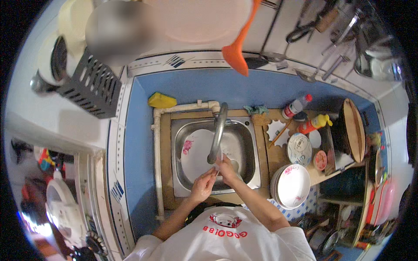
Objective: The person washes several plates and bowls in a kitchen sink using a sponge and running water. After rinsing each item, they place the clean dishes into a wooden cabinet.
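Both hands meet under the spout of a curved metal faucet, over a stainless steel sink. My left hand and my right hand grip a thin, pale item between them; its exact kind cannot be told. Below them in the basin lies a large white oval plate with pink flowers, on the left side. A smaller pale round item is partly hidden behind my right hand.
Right of the sink stand stacked white bowls, a patterned plate, a yellow-capped bottle and a red-capped bottle. A pale pipe runs along the left. An orange ladle hangs above, and a yellow sponge sits upper left.
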A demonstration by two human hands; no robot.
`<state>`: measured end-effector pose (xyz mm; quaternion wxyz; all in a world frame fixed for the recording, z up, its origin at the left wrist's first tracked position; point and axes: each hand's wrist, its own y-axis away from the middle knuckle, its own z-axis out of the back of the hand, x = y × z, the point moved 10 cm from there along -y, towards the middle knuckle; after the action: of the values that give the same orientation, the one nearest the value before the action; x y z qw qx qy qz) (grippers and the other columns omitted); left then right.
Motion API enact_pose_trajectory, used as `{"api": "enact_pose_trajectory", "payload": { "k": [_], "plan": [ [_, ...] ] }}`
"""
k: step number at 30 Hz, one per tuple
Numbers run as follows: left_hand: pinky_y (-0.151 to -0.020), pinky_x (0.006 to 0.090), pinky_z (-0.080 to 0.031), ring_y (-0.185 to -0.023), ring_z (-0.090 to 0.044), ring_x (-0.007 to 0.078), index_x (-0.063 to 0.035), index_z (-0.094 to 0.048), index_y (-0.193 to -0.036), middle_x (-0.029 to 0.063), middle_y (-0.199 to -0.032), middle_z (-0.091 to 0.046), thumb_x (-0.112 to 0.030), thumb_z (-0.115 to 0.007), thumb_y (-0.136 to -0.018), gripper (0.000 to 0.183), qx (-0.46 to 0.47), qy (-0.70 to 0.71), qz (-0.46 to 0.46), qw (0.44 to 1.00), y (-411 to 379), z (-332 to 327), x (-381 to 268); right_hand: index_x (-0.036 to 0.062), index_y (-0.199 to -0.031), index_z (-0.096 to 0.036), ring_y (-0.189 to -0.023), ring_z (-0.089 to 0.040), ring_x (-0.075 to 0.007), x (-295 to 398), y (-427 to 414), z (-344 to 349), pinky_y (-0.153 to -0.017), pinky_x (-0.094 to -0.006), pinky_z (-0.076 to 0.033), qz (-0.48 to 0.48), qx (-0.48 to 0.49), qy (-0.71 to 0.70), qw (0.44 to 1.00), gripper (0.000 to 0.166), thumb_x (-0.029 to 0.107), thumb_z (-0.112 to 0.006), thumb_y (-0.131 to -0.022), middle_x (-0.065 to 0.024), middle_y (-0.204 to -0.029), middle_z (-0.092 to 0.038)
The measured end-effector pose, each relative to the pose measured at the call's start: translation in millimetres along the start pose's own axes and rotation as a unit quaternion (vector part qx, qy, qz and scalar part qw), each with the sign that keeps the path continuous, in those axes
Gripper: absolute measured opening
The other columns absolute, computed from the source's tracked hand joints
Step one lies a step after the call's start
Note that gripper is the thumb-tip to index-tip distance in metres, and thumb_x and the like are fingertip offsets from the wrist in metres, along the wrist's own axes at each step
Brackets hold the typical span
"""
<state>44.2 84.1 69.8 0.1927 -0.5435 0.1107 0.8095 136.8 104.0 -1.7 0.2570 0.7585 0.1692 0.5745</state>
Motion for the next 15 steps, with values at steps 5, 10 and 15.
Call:
{"api": "enact_pose_trajectory", "payload": {
  "k": [5, 10, 15],
  "plan": [
    [-0.091, 0.0415, -0.031, -0.109, -0.036, 0.0404, -0.0004, -0.043, -0.111, 0.0255, -0.123, -0.032, -0.013, -0.05, -0.078, 0.037, -0.075, -0.159, -0.094, 0.98, 6.4, 10.2, 21.5, 0.0054, -0.115, -0.039, -0.095, -0.048, -0.0214, -20.5, 11.5, 25.5, -0.075, -0.035, -0.043, -0.033, -0.016, -0.227, 0.973, 0.041, 0.032, -0.046, -0.084, -0.0074, -0.106, -0.049],
    [-0.1, 0.0464, -0.009, -0.123, -0.008, 0.039, 0.0092, -0.021, -0.123, 0.0252, -0.133, -0.008, -0.022, -0.047, -0.079, 0.06, -0.062, -0.357, 0.012, 0.932, -38.5, 23.6, 33.7, 0.0095, -0.117, -0.039, -0.096, -0.045, -0.019, -43.3, 25.2, 30.9, -0.072, -0.0315, -0.042, -0.068, 0.007, -0.279, 0.958, 0.045, 0.036, -0.048, -0.082, -0.0032, -0.109, -0.048],
    [-0.1, 0.0486, -0.003, -0.125, -0.003, 0.0381, 0.0057, -0.013, -0.127, 0.0227, -0.134, -0.007, -0.027, -0.046, -0.079, 0.067, -0.138, -0.174, -0.041, 0.974, -82.4, -15.0, 25.8, 0.0095, -0.124, -0.031, -0.111, -0.038, -0.0224, -50.3, 39.6, 1.1, -0.09, -0.0389, -0.033, -0.092, 0.036, -0.275, 0.956, 0.05, 0.036, -0.043, -0.084, -0.0056, -0.122, -0.04]
  ]
}}
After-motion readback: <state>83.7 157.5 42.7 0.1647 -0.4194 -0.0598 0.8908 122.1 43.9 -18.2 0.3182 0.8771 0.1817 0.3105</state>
